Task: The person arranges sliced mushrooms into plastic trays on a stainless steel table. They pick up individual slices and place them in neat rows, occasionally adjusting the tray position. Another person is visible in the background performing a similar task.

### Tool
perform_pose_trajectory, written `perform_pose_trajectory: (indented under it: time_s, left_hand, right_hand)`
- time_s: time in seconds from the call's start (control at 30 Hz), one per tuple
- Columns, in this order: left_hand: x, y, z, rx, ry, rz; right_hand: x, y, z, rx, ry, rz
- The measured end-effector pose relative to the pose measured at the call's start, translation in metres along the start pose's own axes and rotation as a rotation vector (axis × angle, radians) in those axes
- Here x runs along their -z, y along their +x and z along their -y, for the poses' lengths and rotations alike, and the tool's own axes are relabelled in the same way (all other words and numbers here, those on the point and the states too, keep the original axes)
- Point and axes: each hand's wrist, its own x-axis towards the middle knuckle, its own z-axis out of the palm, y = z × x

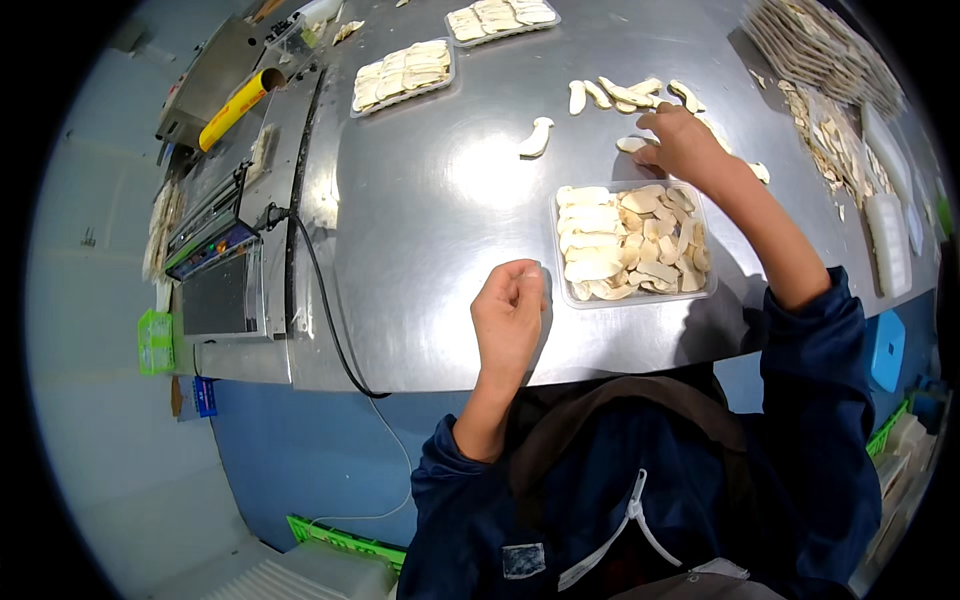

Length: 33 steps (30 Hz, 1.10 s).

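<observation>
A clear plastic tray [636,300] lies on the steel table, with a column of long mushroom slices [592,240] at its left and smaller loose pieces [660,247] at its right. My right hand [679,142] is beyond the tray, thumb and fingers apart around a mushroom slice [631,144]; whether they touch it is unclear. More slices [626,94] lie just past the fingers. My left hand [511,311] rests near the tray's left side with fingers curled; nothing shows in it. A single curved slice [536,138] lies farther off, left of the right hand.
Two filled trays [451,75] [555,21] stand at the back. A sealing machine [217,247] with a black power cord [322,277] and a yellow roll [236,111] are on the left. Stacked trays [825,56] and scattered mushroom pieces [832,135] are on the right.
</observation>
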Motion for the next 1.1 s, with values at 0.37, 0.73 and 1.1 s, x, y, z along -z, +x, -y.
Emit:
perform_pose_trajectory:
  time_s: [0.37, 0.73, 1.1]
  left_hand:
    - [-0.002, -0.022, -0.019, -0.002, -0.113, 0.255]
    - [0.007, -0.020, -0.022, 0.242, -0.123, 0.491]
    - [0.008, -0.007, -0.016, 0.170, 0.051, 0.165]
  right_hand:
    - [0.041, -0.083, 0.065, -0.483, 1.367, 0.395]
    - [0.029, -0.128, 0.093, 0.418, 0.475, 0.158]
    - [0.011, -0.108, 0.083, 0.522, 0.126, 0.156]
